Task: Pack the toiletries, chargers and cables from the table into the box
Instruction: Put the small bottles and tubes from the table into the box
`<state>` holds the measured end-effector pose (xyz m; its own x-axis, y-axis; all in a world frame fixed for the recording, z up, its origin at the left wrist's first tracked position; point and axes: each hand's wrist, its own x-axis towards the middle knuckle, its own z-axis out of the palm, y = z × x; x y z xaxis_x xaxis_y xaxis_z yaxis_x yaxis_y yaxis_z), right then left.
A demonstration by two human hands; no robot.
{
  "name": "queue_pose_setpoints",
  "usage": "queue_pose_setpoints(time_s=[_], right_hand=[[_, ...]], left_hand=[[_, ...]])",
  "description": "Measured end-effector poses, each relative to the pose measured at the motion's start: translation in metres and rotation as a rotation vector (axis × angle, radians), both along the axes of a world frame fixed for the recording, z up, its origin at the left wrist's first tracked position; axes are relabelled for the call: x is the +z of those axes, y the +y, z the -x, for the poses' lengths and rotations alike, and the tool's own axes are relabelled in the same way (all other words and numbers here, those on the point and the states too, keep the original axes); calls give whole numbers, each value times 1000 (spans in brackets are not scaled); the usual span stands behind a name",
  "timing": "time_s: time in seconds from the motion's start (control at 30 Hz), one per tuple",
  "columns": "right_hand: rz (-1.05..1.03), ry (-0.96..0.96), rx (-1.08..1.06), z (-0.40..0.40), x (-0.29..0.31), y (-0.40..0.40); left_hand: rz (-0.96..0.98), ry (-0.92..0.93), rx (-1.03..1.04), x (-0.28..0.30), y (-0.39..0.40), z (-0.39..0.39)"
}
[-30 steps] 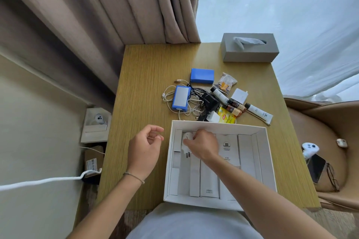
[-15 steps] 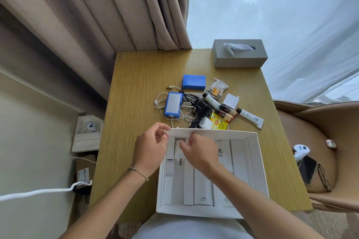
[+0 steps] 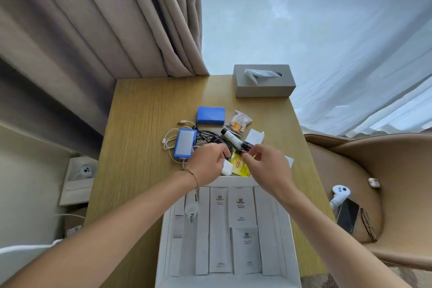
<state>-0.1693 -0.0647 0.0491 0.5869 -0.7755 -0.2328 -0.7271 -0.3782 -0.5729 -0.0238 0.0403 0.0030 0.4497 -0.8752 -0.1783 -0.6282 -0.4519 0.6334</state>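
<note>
Smooth white cardboard box (image 3: 284, 236), shallow and rectangular, at the wood-grain table's (image 3: 140, 124) near edge, lined with flat white packets. Beyond its far rim, a heap: blue rounded charger (image 3: 184, 144), tangled cables (image 3: 170, 140), yellow sachet (image 3: 239, 166). Right hand (image 3: 264, 166) arched over the heap, fingertips pinched on a small dark bottle (image 3: 244, 149). Left hand (image 3: 208, 161) curled beside, grip unclear. Bare tabletop left of the box.

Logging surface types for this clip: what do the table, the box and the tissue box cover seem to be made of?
Table: wood or wood-look laminate, matte, with fine straight grain lines. Box: white card, matte, with thin folded walls and flat dividers. Tissue box cover: grey, matte, with crisp edges; the material itself is not clear from here.
</note>
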Motion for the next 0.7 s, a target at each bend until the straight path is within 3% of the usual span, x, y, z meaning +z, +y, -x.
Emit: queue_pose_setpoints(time_s=[0.27,0.53,0.7], right_hand=[[-108,27,-43,13,-23,-54],[-199,28,-171,25,-55,-102],[-193,78,-205,32,-78,-124]], left_hand=[[-351,-140,-301,-31,-52,-7],[-508,-576,-834,-49,-75,1],[-521,-705,-948,-62,-81,4]])
